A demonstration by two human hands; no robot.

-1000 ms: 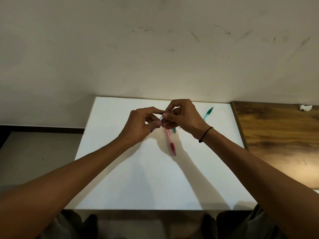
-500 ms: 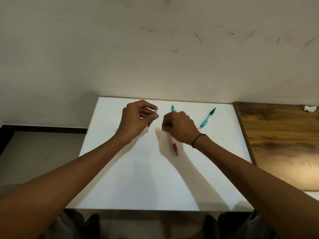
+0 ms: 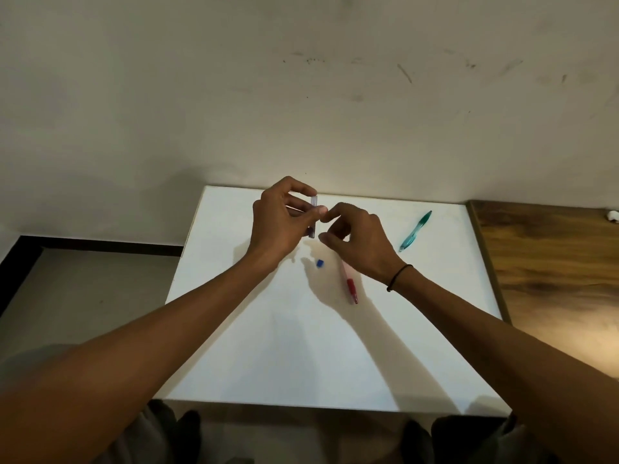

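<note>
A small blue cap [image 3: 320,263] now lies on the surface [image 3: 268,346], and the right hand [image 3: 358,242] has risen beside the left hand [image 3: 278,226]. Left fingers [image 3: 301,189] pinch the barrel [image 3: 313,204] upright above the surface. Right fingers [image 3: 338,209] are curled and hold nothing.

Cap [image 3: 320,263] on table [image 3: 268,346] just left of near pen [image 3: 351,287]; far pen [image 3: 415,231] farther right.
</note>
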